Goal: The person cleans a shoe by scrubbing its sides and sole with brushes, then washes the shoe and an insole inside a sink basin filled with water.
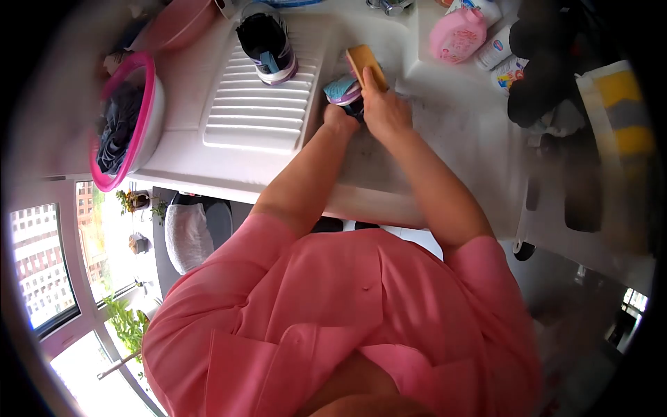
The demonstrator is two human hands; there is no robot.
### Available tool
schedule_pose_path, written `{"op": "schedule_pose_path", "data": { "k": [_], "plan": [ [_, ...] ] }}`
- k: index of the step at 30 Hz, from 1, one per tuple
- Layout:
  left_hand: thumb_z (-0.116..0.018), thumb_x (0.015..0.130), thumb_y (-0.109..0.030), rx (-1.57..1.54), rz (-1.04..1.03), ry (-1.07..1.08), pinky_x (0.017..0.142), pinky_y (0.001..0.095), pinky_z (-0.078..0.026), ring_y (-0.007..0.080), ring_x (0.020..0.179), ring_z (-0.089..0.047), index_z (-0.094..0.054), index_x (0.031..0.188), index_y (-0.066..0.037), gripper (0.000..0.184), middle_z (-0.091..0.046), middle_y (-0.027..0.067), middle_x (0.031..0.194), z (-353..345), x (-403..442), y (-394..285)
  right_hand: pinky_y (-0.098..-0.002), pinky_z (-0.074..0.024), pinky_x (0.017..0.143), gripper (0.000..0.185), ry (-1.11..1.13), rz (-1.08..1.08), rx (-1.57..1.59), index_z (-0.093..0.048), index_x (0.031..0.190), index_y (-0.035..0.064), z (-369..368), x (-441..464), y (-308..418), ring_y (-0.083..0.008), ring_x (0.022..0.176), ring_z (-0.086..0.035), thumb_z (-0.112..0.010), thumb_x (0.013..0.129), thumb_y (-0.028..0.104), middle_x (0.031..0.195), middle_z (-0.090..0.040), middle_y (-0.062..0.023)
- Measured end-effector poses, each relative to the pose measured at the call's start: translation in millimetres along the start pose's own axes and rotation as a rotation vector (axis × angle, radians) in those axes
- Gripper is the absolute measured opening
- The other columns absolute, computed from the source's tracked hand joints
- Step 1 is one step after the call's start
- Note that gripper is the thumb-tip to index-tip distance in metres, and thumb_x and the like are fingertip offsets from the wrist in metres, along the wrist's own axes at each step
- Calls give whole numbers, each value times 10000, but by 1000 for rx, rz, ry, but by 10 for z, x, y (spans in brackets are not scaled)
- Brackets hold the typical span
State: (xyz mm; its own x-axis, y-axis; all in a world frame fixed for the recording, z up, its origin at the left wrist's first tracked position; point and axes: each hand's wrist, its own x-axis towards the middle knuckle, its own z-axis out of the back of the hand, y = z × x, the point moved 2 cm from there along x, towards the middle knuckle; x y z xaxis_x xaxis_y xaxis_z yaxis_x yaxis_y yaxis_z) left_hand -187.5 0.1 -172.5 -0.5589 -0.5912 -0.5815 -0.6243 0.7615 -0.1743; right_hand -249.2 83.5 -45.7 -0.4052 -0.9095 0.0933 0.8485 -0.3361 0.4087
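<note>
Over the basin of the white laundry sink, my left hand is closed around a dark sneaker with light blue and purple-white parts. My right hand grips a scrubbing brush with a yellowish wooden back, and the brush is against or just beside the sneaker. Its bristles are mostly hidden. A second dark sneaker, with a white and purple edge, rests on the ridged washboard to the left.
On the left stands a pink-rimmed basin with dark cloth inside. A pink bottle and white containers line the back right. A striped yellow, grey and white cloth hangs at the far right. The faucet is at the top.
</note>
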Motion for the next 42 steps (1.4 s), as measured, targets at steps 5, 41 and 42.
{"op": "schedule_pose_path", "data": {
  "k": [5, 41, 42],
  "plan": [
    [-398, 897, -267, 59, -58, -91, 827, 418, -500, 273, 959, -614, -581, 1099, -57, 344, -618, 140, 1075, 54, -32, 42, -488, -496, 583, 537, 4, 155, -54, -298, 1405, 267, 63, -334, 219, -373, 612, -600, -483, 902, 301, 703, -557, -203],
    [-627, 771, -463, 1588, 81, -105, 841, 406, -445, 322, 1018, -553, -560, 1129, 38, 620, -569, 219, 1120, 290, -142, 207, -462, -417, 884, 369, 325, -286, 232, -513, 1183, 46, -717, 471, -652, -425, 1025, -542, -425, 868, 218, 1097, -571, -264],
    [-622, 777, -452, 1572, 46, -122, 828, 403, -451, 329, 1002, -558, -564, 1121, 40, 602, -573, 215, 1113, 296, -163, 232, -462, -417, 884, 369, 330, -272, 231, -513, 1183, 46, -798, 614, -666, -425, 1025, -542, -425, 868, 218, 1097, -571, -264]
  ]
}}
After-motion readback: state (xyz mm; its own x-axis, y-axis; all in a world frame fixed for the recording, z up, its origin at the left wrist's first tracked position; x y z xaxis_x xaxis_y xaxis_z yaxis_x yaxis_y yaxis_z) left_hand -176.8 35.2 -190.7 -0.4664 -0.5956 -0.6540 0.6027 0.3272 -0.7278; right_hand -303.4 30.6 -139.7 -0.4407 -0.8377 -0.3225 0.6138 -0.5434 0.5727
